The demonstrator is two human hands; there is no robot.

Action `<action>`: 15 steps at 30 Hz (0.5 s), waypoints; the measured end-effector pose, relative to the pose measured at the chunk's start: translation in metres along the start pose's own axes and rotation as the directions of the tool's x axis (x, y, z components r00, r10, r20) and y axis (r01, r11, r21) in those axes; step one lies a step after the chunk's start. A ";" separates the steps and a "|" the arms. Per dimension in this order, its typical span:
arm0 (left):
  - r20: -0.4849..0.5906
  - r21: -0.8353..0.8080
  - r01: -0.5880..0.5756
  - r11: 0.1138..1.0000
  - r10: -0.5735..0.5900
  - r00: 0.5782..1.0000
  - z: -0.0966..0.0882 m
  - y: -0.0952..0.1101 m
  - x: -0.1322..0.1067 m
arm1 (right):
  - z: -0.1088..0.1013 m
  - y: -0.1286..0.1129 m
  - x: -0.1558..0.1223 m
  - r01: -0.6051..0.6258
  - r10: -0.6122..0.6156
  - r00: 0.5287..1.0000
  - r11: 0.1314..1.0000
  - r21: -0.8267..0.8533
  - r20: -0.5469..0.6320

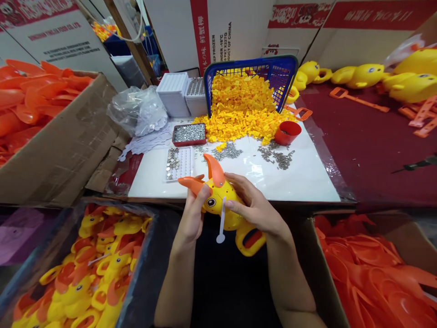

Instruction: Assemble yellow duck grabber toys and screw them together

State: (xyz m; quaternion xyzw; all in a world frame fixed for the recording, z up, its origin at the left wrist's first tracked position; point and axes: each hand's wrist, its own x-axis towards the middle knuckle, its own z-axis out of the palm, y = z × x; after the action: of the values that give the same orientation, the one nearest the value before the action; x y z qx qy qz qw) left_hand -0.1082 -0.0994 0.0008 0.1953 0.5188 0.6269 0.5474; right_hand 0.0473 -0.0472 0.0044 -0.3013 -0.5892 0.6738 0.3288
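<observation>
Over the front edge of the white worktop I hold a yellow duck toy (232, 220) with a printed eye, a ring handle and a two-part orange beak (215, 172). My left hand (191, 217) grips the head at the lower beak piece, thumb beside the eye. Around the body from the other side curls my right hand (258, 206), its thumb at the top of a white plastic tab (222, 223). That tab hangs down the toy's side and ends in a round tip. Fingers behind the toy are partly hidden.
On the worktop are a blue basket (290, 77) spilling yellow parts, a red tray (189, 135) of metal bits, a red cup (287, 133), loose screws and a white battery tray (186, 165). Finished-looking ducks fill a bin (102, 269); boxes of orange parts (368, 269) stand alongside.
</observation>
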 end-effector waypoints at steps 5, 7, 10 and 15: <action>-0.021 0.041 -0.011 0.999 0.011 1.000 0.002 0.001 0.000 | 0.004 -0.001 0.004 -0.018 0.017 0.998 1.000 -0.019 -0.064; -0.039 0.051 -0.020 0.998 0.022 0.999 0.003 0.000 0.000 | 0.008 -0.001 0.006 -0.003 0.006 0.995 0.999 0.038 -0.097; -0.049 0.051 -0.027 0.998 0.030 0.998 0.004 -0.001 0.000 | 0.013 0.000 0.007 0.014 0.001 0.990 0.994 0.107 -0.142; -0.053 0.028 -0.010 1.000 0.011 0.999 0.006 -0.002 -0.001 | 0.015 0.003 0.007 0.027 -0.002 0.984 0.991 0.133 -0.180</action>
State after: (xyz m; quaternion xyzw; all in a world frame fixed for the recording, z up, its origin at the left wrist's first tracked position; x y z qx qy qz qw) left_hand -0.1024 -0.0978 0.0020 0.1888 0.5408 0.6275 0.5274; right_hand 0.0309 -0.0506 0.0032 -0.3335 -0.5123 0.6798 0.4052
